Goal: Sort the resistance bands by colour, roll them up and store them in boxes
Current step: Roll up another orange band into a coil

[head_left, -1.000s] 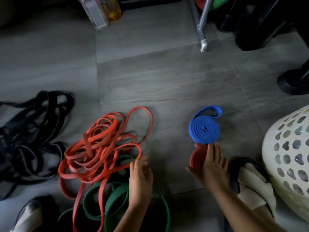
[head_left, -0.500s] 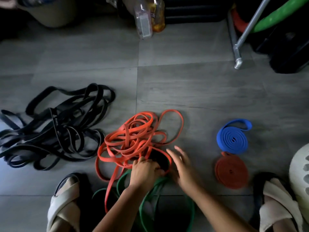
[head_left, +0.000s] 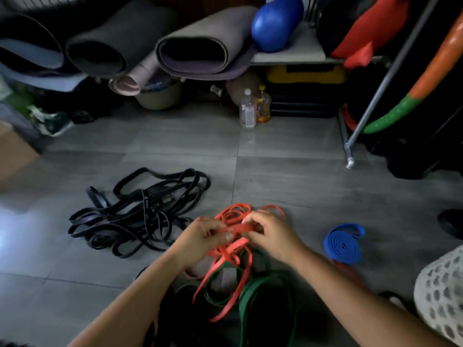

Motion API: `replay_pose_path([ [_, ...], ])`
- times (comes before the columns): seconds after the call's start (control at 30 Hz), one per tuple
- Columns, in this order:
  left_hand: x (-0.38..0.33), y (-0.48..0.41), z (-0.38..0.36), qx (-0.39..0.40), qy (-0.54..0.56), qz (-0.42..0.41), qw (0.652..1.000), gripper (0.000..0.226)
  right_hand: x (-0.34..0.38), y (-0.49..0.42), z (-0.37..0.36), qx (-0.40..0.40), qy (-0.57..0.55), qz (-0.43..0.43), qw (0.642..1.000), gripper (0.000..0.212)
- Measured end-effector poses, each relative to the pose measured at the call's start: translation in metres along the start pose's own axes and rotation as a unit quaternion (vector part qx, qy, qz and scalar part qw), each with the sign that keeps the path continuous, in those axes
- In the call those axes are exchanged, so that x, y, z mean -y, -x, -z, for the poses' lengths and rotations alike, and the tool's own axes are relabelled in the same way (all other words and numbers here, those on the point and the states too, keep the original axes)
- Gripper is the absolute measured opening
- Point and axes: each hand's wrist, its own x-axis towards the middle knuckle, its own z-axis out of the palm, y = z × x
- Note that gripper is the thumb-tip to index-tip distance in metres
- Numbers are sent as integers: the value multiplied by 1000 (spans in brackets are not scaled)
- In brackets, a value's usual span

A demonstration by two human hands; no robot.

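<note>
My left hand point(head_left: 203, 234) and my right hand point(head_left: 270, 234) both pinch one orange resistance band point(head_left: 240, 228), stretched short between them above the floor. Its loops hang down into the tangled orange pile point(head_left: 230, 256). Green bands point(head_left: 260, 294) lie under and in front of that pile. A loose heap of black bands point(head_left: 140, 216) lies to the left. A rolled blue band point(head_left: 343, 244) rests on the floor to the right, with a rolled orange band point(head_left: 347, 270) just below it, partly hidden by my right forearm.
A white perforated basket point(head_left: 441, 299) stands at the lower right. A cardboard box point(head_left: 12, 154) sits at the far left. Rolled mats point(head_left: 200, 48), two bottles point(head_left: 253, 108), a blue ball and a metal rack leg point(head_left: 350, 151) line the back.
Both hands rose from the pile and took hold of one orange band, lifting it. The view tilted up, showing the mats and shelf at the back.
</note>
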Motion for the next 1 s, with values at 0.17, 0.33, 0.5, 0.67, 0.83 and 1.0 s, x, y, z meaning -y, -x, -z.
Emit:
replay_pose_path([
  [0.17,-74,41,27,-38,90,-39,994,14,88,8,60,12,-95,-20,995,18],
  [0.33,-117,71,23,-65,165,-68,982,17,148,30,94,11,-179,18,984,14],
  [0.5,-120,78,-6,-9,318,-34,947,39,159,51,101,-14,-217,26,976,16],
  [0.67,-124,62,-5,43,234,30,971,50,131,54,107,-51,-102,33,993,17],
  [0.83,-121,44,-3,98,197,49,974,12,104,51,113,4,31,37,999,25],
  [1.0,-117,34,-8,105,215,54,969,12,95,47,114,1,129,65,990,25],
])
